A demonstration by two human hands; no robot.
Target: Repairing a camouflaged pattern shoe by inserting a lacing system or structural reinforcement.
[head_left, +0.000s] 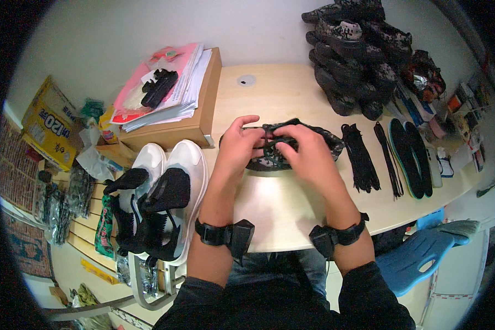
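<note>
A dark camouflage shoe [267, 162] lies sideways on the desk, with dark laces across its opening. My left hand [240, 146] is at its left part; the index finger is raised and the other fingers are curled at the laces. My right hand [302, 153] arches over the middle of the shoe, fingers closed on the laces, fingertips partly hidden among them. Both my forearms wear black strapped devices.
White-and-black sneakers [184, 170] stand left, near a cardboard box [212, 88] bearing papers. Piled dark shoes [357, 55] sit back right. Bundled laces [360, 159], a long lace [389, 162] and insoles [415, 157] lie right. A blue chair [412, 264] is below.
</note>
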